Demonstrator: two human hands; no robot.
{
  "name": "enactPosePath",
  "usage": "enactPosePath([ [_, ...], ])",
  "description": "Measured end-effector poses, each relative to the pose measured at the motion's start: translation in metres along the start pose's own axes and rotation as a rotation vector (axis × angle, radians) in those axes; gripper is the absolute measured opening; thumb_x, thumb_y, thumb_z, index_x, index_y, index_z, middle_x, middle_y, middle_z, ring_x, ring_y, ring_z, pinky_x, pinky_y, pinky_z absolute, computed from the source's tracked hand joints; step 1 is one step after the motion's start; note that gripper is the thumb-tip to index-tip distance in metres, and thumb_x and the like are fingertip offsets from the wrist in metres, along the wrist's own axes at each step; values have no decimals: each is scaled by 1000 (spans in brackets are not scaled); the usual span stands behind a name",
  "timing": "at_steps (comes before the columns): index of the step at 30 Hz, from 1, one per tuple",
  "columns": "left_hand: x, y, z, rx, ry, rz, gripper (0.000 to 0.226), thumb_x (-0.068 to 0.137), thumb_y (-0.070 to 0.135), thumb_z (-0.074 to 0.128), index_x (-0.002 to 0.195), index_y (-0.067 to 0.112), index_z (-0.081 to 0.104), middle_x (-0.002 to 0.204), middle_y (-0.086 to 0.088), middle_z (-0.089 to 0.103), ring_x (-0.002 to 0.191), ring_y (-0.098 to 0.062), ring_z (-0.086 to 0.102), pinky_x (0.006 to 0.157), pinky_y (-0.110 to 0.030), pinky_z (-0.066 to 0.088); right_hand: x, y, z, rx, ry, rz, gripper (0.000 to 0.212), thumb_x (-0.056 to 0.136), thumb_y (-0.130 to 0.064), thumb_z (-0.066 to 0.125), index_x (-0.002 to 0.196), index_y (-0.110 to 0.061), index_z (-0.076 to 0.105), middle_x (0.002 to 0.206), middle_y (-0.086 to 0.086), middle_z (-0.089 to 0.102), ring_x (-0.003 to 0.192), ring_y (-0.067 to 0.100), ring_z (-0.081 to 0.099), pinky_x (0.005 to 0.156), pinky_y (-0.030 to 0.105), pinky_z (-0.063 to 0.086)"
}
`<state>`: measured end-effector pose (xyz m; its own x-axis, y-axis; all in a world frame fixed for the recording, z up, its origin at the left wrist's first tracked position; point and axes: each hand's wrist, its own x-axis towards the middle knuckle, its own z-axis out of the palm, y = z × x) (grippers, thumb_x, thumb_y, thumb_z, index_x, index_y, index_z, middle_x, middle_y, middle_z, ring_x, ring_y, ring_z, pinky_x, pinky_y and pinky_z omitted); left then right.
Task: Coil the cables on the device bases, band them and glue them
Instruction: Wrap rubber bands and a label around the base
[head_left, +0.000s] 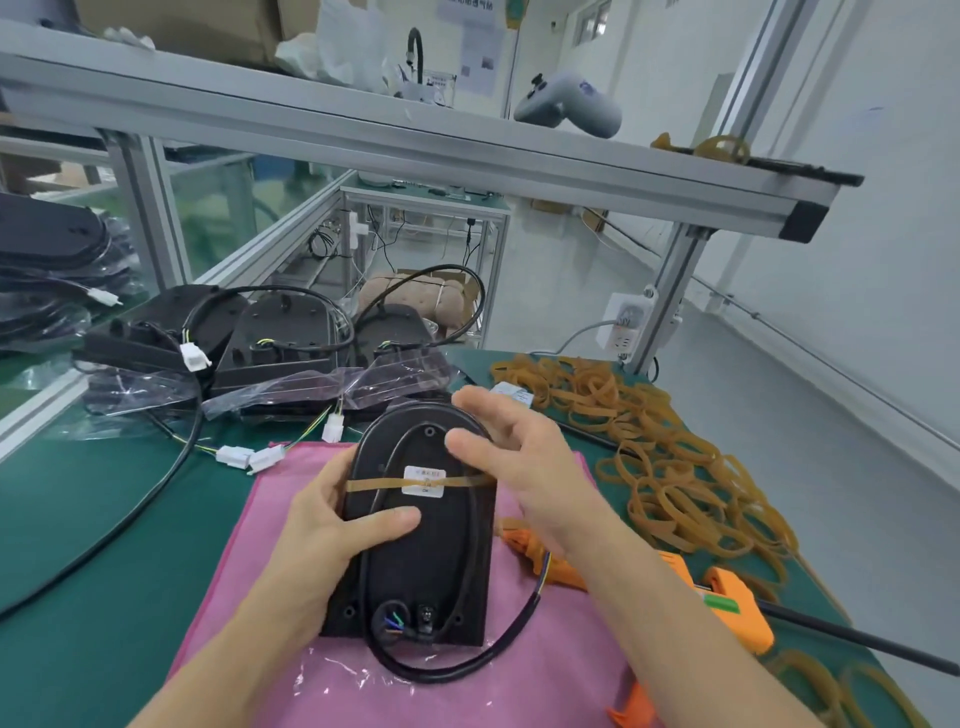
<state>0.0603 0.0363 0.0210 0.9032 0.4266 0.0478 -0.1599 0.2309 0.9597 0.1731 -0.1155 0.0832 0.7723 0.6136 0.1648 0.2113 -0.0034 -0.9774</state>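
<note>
A black oval device base (415, 551) lies on a pink cloth (467, 686) in front of me. Its black cable (470, 525) runs in a loop along the base's underside and bulges out past the near edge. One tan rubber band (374, 484) crosses the base over a white label (424, 480). My left hand (332, 525) grips the base's left edge, thumb on top. My right hand (519, 457) hovers over the upper right of the base, fingers spread, close to the band's right end. An orange glue gun (717, 587) lies just right of the cloth, under my right forearm.
A heap of tan rubber bands (665, 457) covers the green table at right. More black bases with cables, white connectors and plastic bags (280, 343) lie at the back left. An aluminium shelf frame (467, 150) crosses overhead. The table's right edge drops to the floor.
</note>
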Motion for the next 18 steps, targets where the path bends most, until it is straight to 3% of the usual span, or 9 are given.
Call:
enactPosePath([
  [2,2,0,0,-95,62,3,54,47,10,83,99,20,72,100,-14,74,85,-29,73,65,-33,59,-4,4,-12,212,141,-7,26,90,-5,62,111,-18,68,115,-1,70,109,5,63,87,15,48],
  [3,4,-1,-2,-117,71,5,51,48,12,82,98,19,73,100,-15,74,84,-30,73,64,-35,60,-7,7,-18,157,170,-34,26,90,-1,60,106,-19,71,109,-3,72,106,6,64,86,15,48],
  [6,4,-1,-3,-102,52,11,49,47,12,82,96,21,74,97,-13,75,81,-28,73,62,-34,59,-16,15,-21,-292,123,-183,30,84,6,65,99,-19,74,101,-11,69,100,0,62,90,16,44],
  [9,3,0,-2,-116,41,17,50,47,12,82,95,21,75,95,-13,75,79,-28,73,61,-35,59,-16,22,-17,-539,112,-365,25,83,-2,71,106,-9,74,100,0,69,97,11,63,90,26,48],
  [13,4,-1,-5,-130,17,4,49,48,12,82,96,20,75,98,-15,74,81,-30,73,62,-38,59,-13,16,-24,-916,152,-750,15,84,-12,70,96,-4,75,88,7,68,81,24,65,72,35,54],
  [15,5,-1,-4,-133,7,-3,50,48,12,82,97,20,74,99,-15,74,82,-31,73,63,-38,59,-12,13,-24,-1002,127,-832,12,87,-14,67,92,-5,73,87,6,66,77,23,64,67,34,55],
  [18,5,-2,-4,-121,9,4,52,48,11,81,98,20,74,100,-15,74,83,-31,73,66,-40,60,-12,9,-25,-1009,79,-800,10,88,-12,66,91,-4,72,87,7,65,74,23,65,60,37,55],
])
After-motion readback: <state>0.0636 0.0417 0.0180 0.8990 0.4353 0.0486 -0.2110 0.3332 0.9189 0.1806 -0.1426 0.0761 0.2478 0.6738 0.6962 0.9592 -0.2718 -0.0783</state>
